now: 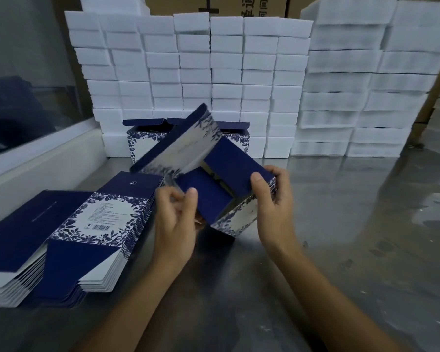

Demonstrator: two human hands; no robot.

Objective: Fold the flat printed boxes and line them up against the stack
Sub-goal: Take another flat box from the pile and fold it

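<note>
Above the grey table, the half-folded box is held in the air: the left hand pinches a dark blue flap and the right hand grips the box's right edge. It hides part of the folded boxes lined up against the stack of white foam blocks behind. The pile of flat boxes lies on the table just left of the left hand, with brown cartons showing above the foam.

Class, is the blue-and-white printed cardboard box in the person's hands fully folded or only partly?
Partly folded: blue-and-white printed cardboard box has flaps open, held by left hand and right hand.
</note>
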